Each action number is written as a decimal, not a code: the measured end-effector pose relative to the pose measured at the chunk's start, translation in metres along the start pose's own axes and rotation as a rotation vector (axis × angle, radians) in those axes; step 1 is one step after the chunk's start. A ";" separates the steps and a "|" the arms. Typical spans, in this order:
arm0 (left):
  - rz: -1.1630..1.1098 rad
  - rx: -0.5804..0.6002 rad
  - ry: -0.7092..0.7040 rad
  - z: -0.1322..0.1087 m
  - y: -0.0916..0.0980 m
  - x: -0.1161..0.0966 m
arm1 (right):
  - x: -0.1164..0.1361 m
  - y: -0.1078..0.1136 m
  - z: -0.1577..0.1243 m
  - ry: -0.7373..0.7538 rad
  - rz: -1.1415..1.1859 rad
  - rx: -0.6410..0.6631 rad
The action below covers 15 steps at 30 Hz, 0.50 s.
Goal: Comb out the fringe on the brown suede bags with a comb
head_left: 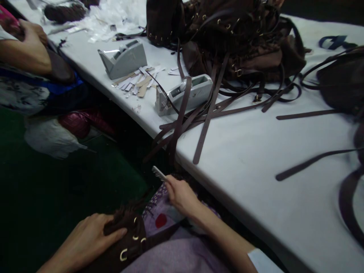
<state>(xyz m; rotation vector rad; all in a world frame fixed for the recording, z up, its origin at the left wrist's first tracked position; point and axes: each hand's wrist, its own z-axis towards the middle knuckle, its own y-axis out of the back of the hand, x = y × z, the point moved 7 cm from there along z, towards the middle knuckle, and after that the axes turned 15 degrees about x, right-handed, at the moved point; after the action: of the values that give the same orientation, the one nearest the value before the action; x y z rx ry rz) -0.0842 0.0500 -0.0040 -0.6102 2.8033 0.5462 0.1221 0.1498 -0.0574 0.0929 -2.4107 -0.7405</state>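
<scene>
Combing a furry brown bag (125,242) on the lap, it seems.
The left hand (88,237) lies open on it; the right hand (180,195) grips a comb (159,174) raised near the table (256,163) edge. Next the comb must come down onto the fur.

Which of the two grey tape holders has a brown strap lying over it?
The nearer tape holder, by the table edge: a brown strap crosses its middle. The farther tape holder, beside paper scraps, has none on it.
</scene>
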 end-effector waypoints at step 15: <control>-0.020 -0.059 -0.070 -0.009 0.017 -0.019 | 0.049 -0.010 -0.019 0.186 -0.137 0.055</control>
<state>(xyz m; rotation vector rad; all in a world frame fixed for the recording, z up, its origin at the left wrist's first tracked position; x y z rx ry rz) -0.0761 0.0677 0.0148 -0.6181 2.7210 0.6351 0.0920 0.1210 -0.0241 0.3373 -2.2629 -0.6945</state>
